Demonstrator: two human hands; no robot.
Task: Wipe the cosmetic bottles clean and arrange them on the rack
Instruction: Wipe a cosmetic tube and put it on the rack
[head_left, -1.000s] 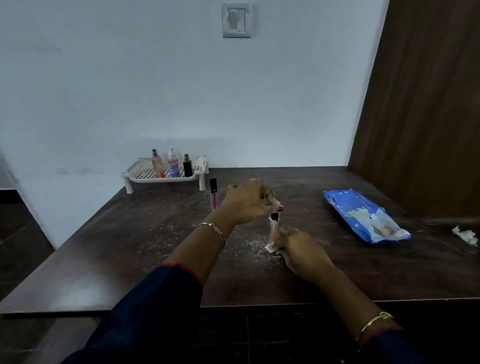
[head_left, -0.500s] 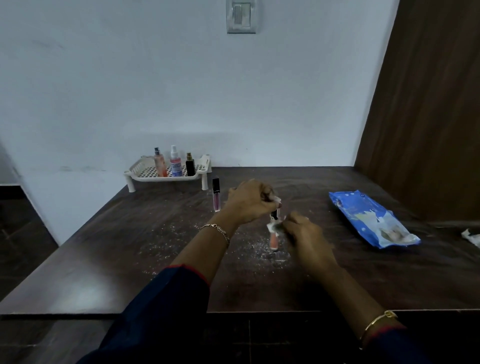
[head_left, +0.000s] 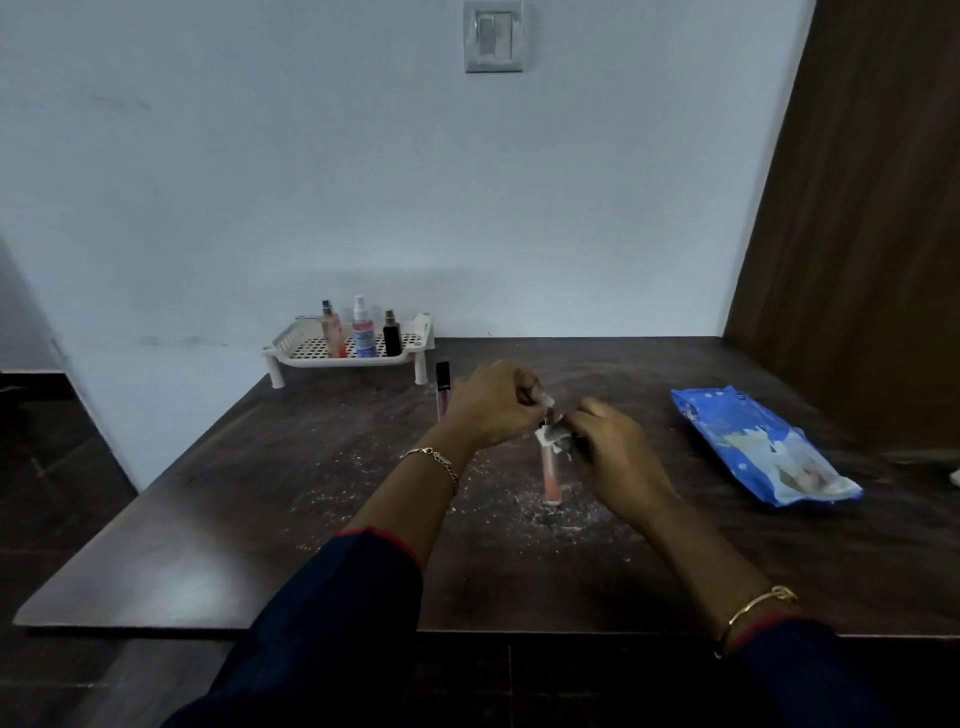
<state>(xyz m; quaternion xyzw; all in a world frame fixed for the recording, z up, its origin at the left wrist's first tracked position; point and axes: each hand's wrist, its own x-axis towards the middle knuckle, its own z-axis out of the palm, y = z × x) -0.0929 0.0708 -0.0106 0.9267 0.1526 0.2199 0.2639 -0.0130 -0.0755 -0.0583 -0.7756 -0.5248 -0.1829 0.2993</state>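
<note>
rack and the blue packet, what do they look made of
Rack: looks like moulded cream plastic, matte, judging by the perforated grid floor and stubby legs. Blue packet: likely thin glossy plastic film, since it is crinkled and catches light.

Dark wooden table (head_left: 218, 525): near-left quarter bare, open to approach from the front edge. White rack (head_left: 410, 347) sits at the back left against the wall; three bottles (head_left: 362, 335) stand in a row across its middle and right, left part of the tray free. Lip gloss tube (head_left: 442, 387) stands upright just in front of the rack's right leg, blocking a straight path from table centre to that corner. Centre occupied by left hand (head_left: 493, 405) and right hand (head_left: 613, 452) close together over a peach tube (head_left: 550, 480). Blue wipes packet (head_left: 753, 447) lies right of centre. Brown wooden panel (head_left: 857, 234) closes the right side.
</note>
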